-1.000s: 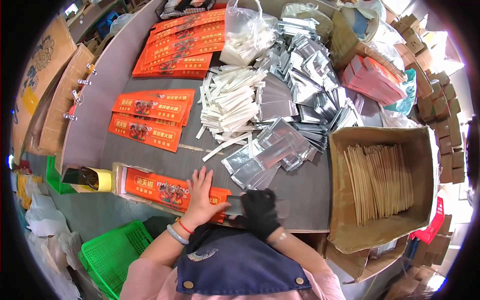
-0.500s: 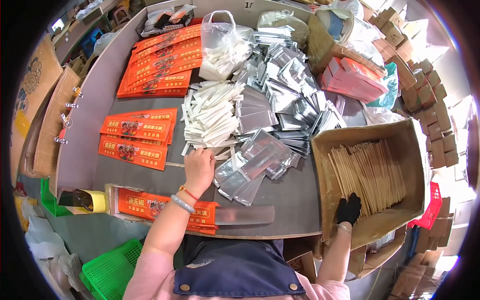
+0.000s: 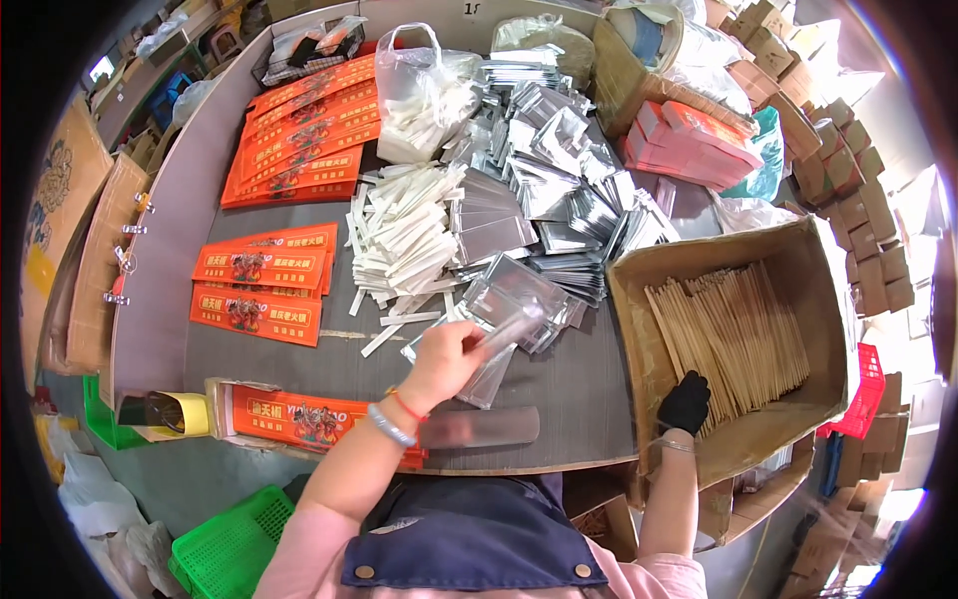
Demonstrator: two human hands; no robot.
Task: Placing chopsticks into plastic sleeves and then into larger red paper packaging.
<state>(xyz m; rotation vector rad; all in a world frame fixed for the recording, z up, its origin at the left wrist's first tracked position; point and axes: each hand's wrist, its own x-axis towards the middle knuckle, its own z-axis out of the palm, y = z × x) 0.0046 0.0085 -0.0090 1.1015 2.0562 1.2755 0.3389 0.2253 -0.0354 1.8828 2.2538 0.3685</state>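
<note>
My left hand [image 3: 446, 361] is over the middle of the table, its thumb and fingers closed on a clear, shiny plastic sleeve [image 3: 511, 331]. Beneath it lie loose flat sleeves [image 3: 486, 382], and just beyond is a heap of thin white paper-wrapped strips [image 3: 404, 240]. My right hand [image 3: 685, 401], in a black glove, is inside a cardboard box [image 3: 624, 329] at the near ends of a pile of wooden chopsticks [image 3: 743, 339]. Its fingers are curled, and what lies under them is hidden.
Silver packets [image 3: 569, 170] spread behind the sleeves. Red printed packs [image 3: 309, 130] lie stacked far left, with more red packs [image 3: 257, 314] nearer. A holder [image 3: 222, 424] of red packs sits at the front edge. A bag of white strips [image 3: 424, 110] stands behind.
My left hand has moved right and slightly nearer, from the white strips to the sleeves, and now grips one. My right hand stays at the chopsticks, its fingers more curled. The view has shifted slightly.
</note>
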